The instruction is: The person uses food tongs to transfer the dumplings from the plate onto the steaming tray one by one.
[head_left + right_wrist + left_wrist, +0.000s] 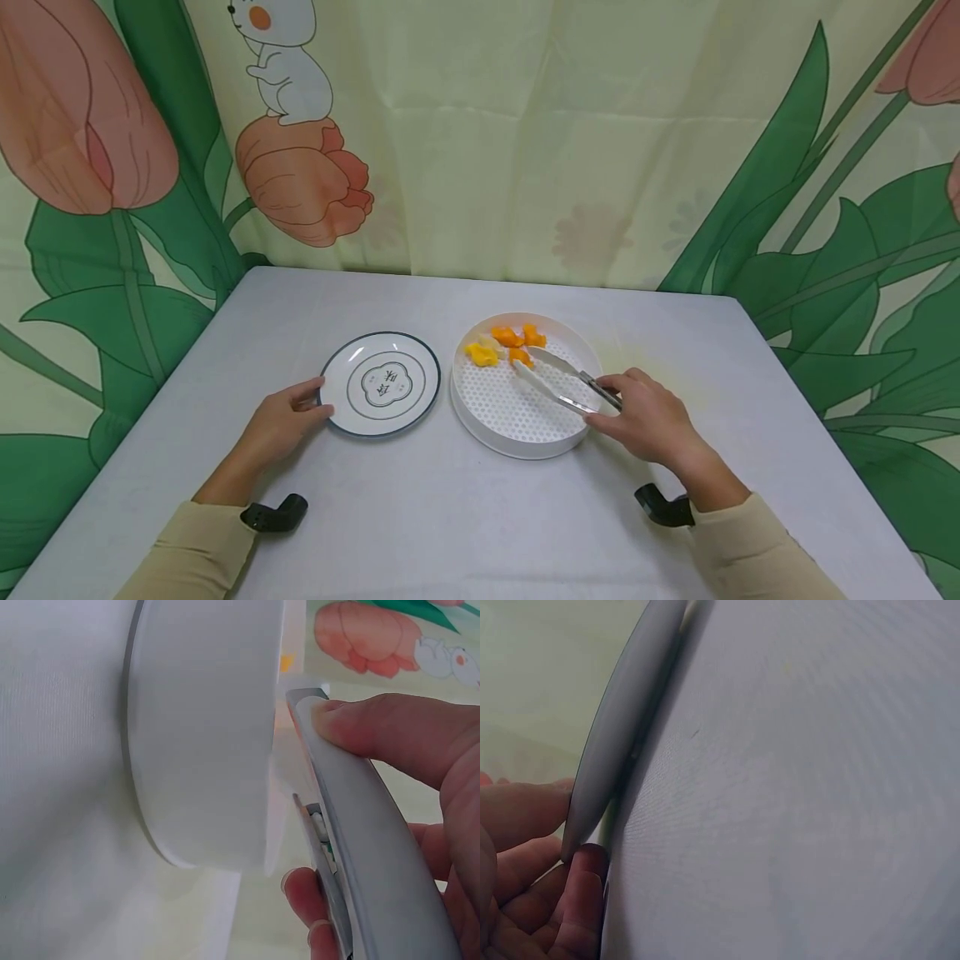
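My left hand (283, 423) pinches the left rim of a white plate (412, 358) with a dark blue edge and a printed centre. In the left wrist view, the thumb lies on one face of the plate (622, 712) and fingers on the other. My right hand (648, 421) holds metal tongs (536, 382) over a round white tray with a perforated base (517, 412). The tong tips straddle a small orange piece (521, 357); whether they squeeze it I cannot tell. Beside it lie more orange pieces (507, 337) and a yellow piece (482, 355), with a paler one between.
A white cloth covers the table (420, 517). The tray's tall side wall (202, 735) stands close to the tongs in the right wrist view. Behind the table hangs a curtain (480, 167) printed with tulips and a white animal. Each wrist carries a black camera mount (276, 513).
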Demonstrator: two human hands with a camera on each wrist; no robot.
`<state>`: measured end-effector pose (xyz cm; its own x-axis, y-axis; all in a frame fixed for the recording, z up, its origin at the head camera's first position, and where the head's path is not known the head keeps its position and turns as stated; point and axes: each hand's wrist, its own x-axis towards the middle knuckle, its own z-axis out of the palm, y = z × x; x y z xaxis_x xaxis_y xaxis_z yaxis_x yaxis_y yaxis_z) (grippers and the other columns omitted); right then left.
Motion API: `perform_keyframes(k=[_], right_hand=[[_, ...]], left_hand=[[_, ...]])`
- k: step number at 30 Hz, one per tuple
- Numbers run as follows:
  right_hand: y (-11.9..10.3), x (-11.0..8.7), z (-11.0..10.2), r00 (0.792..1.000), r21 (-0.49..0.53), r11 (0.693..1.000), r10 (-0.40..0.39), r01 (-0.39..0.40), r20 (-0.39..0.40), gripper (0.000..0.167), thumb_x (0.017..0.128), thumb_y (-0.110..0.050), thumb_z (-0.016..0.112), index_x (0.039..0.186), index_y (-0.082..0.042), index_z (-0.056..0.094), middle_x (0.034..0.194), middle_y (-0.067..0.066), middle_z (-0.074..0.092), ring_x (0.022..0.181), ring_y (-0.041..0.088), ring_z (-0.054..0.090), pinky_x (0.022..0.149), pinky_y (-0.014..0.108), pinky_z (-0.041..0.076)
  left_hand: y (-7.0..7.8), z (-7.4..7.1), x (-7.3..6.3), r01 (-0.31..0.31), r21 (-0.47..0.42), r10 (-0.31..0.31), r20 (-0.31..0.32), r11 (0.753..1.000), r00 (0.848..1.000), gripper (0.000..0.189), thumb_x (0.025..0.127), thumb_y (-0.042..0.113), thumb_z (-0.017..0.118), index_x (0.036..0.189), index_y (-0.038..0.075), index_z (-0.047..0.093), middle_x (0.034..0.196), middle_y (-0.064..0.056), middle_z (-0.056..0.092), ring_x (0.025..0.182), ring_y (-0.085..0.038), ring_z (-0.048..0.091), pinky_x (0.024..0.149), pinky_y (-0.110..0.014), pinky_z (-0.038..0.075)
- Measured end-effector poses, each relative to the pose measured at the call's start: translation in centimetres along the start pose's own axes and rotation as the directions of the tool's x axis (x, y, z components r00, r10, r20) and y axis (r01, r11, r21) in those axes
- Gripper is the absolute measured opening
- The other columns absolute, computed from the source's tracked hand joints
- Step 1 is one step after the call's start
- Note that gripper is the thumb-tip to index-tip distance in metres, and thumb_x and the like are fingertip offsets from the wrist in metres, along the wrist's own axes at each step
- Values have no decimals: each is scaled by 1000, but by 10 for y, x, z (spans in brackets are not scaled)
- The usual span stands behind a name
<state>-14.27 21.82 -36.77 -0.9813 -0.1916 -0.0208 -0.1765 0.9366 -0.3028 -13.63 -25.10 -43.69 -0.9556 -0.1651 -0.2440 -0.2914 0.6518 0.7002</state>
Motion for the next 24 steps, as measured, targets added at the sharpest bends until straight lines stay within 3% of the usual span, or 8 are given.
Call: perform_keyframes(k=[15,24], right_hand=[[-20,-9,19,993,133,988,-64,78,-103,62,82,-38,79,130,-2,64,106,9,59,86,21,55,66,32,44],[-40,-8,31,991,201,975,-75,96,-107,62,81,-37,81,130,-4,63,105,7,58,86,19,52,68,32,43]], left_hand=[[1,-1,-2,4,-7,-4,-3,1000,1000,69,97,31,66,154,4,37,146,-29,46,128,-46,45,105,-60,39],[2,0,-2,11,-19,-11,-8,1000,1000,68,97,29,66,154,4,38,146,-28,46,129,-45,45,106,-59,39]])
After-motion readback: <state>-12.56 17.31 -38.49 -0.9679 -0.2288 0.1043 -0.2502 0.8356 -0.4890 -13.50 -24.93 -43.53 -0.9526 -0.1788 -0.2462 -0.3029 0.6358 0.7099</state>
